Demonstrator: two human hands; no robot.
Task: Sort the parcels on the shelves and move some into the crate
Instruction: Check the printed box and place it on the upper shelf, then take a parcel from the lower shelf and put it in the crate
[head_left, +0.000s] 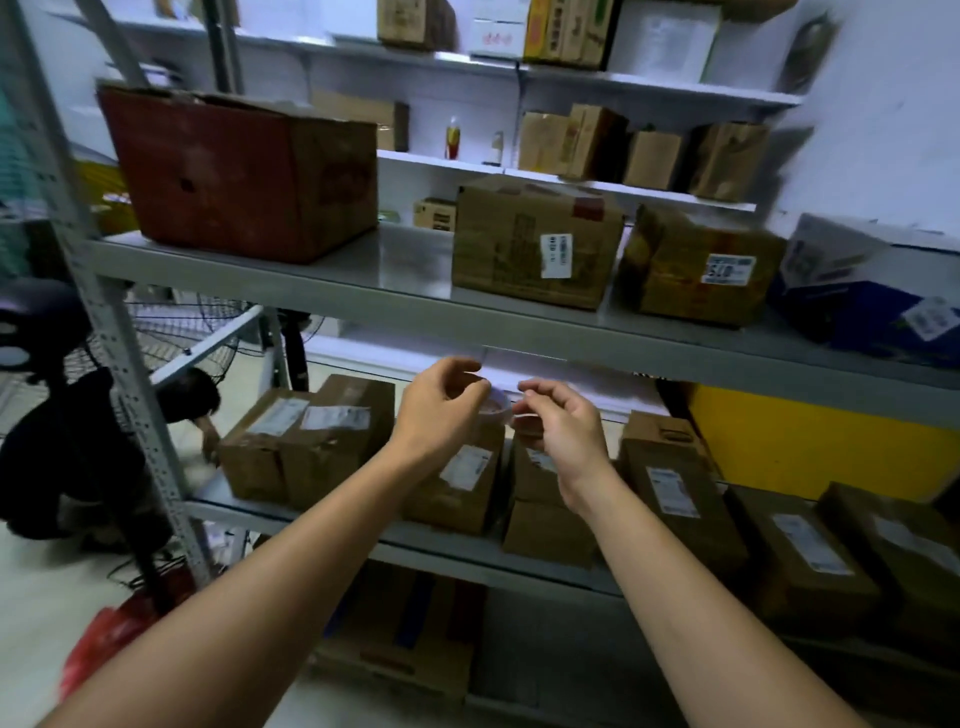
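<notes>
Sorting step, paused: no parcel in either hand. My left hand grips a small pale roll of tape, fingers curled round it. My right hand pinches narrow at the roll's edge, probably the loose end, though it's too blurred to be sure. The roll hangs in the air just under the middle shelf, above the lower-shelf parcels. Its ring face is turned roughly toward my right hand. The long parcel lies label up, with its long axis running from the shelf back to the front edge. Next move, I'd guess, calls for freeing the tape end or putting the roll down, then a two-hand lift. I can't pick out a crate.
</notes>
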